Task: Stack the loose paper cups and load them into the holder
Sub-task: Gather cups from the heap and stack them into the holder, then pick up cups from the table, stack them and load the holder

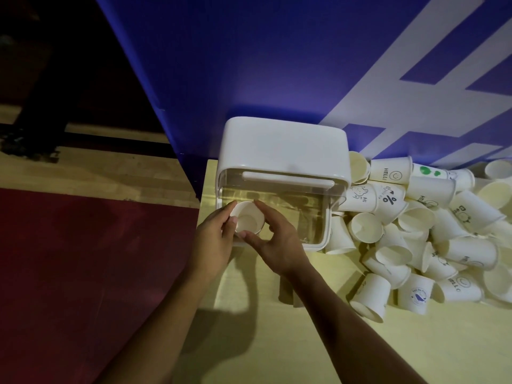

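Both forearms (346,328) stretched from the near edge of the table (304,356) and met at the front left corner of the holder (282,145). On the left, the left hand (213,234) had its fingers and thumb curled against the left wall of the cup (248,217). The right hand (277,239) pinched the same cup from the other side, forefinger on the far rim and thumb on the near rim. Each grip was therefore clamped on the cup, and neither hand was free.

The cup stood mouth up toward the camera, at the left end of the holder's clear front section. Its long axis ran down into that section. Whether more cups were nested beneath it I could not tell. The coming move looked like a straight push down along that axis, with hardly any sideways travel.

Further right, just beside the holder, the loose cups (415,231) lay in a heap. They were nearer the right hand, which seemed the likelier one to fetch the next.
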A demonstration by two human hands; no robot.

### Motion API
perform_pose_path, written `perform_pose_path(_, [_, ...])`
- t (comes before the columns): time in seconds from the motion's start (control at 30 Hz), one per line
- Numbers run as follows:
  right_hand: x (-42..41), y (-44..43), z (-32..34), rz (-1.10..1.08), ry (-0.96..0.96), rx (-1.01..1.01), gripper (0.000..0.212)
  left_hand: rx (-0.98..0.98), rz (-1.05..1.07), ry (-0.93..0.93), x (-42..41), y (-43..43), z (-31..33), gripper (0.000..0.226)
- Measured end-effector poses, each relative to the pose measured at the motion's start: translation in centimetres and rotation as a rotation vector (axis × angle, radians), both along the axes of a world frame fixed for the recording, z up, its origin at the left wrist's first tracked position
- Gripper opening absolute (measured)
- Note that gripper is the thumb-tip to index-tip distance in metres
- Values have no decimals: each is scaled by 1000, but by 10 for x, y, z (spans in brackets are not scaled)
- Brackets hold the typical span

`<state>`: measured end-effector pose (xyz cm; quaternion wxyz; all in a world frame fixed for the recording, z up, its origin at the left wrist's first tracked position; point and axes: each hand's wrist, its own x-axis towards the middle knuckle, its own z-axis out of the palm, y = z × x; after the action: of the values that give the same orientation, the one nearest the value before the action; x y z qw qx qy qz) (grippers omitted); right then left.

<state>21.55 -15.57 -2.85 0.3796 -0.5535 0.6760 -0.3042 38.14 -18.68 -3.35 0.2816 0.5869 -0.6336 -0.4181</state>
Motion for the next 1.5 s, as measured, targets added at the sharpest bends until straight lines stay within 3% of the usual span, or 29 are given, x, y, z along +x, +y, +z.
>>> perform_pose_path(0.17, [-10, 10, 18, -12, 12, 11, 87, -136, -24, -25, 3, 1, 24, 42])
perform_pose_path(0.27, [-38, 34, 34, -86, 55, -15, 68, -280, -114, -38, 1, 13, 42, 34])
perform_pose_path(0.43, [-95, 87, 57, -250, 135, -4, 49, -371, -588, -114, -36, 41, 59, 34])
perform_pose_path(0.6, [-144, 147, 63, -374, 141, 32, 43, -418, -1162, -405, -92, 60, 33, 54])
perform_pose_path(0.7, [-168, 178, 61, -425, 150, 54, 40, -477, -1389, -589, -111, 63, 11, 69])
perform_pose_path(0.83, [-198, 210, 54, -448, 202, 68, 37, -763, -1522, -841, -123, 66, -12, 88])
perform_pose_path(0.97, [-219, 230, 40, -460, 198, 78, 37, -928, -1536, -696, -133, 65, -29, 76])
perform_pose_path(1.1, [-236, 239, 23, -356, 238, 86, 44, -783, -1460, -680, -142, 68, -29, 75])
perform_pose_path(1.17, [-245, 235, 18, -199, 331, 34, 55, -570, -1231, -593, -148, 77, -15, 71])
perform_pose_path(1.3, [-258, 210, 7, 236, 573, 52, 90, 10, -560, -230, -161, 102, 19, 76])
perform_pose_path(1.4, [-258, 188, -3, 542, 746, 91, 101, 60, -383, -66, -163, 111, 27, 72])
perform_pose_path(1.5, [-256, 173, -7, 735, 845, 120, 96, 52, -340, -8, -160, 119, 30, 69])
